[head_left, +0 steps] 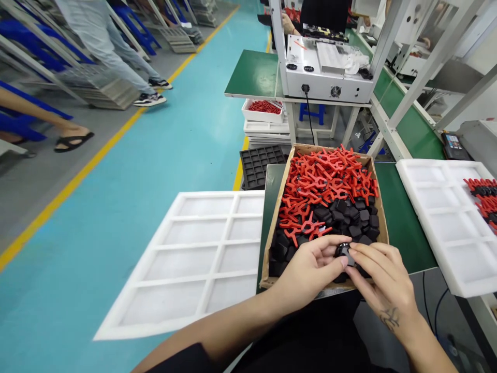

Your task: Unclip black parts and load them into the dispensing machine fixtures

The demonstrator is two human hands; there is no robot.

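Observation:
Between the fingertips of my left hand (316,264) and my right hand (382,272) is a small black plastic part (345,253) with a glossy upper side. Both hands are closed on it, and the fingers cover much of its outline. They hover over the near edge of a cardboard box (384,220). Inside that box lie a heap of red spring clamps (322,173) and, nearer to me, a pile of black plastic pieces (351,220).
A white foam tray (209,278) with compartments is at my left. Another white tray (442,210) at the right holds rows of clamped parts (487,199). Black trays (262,163) lie beyond the box. A person's legs (116,57) are across the aisle.

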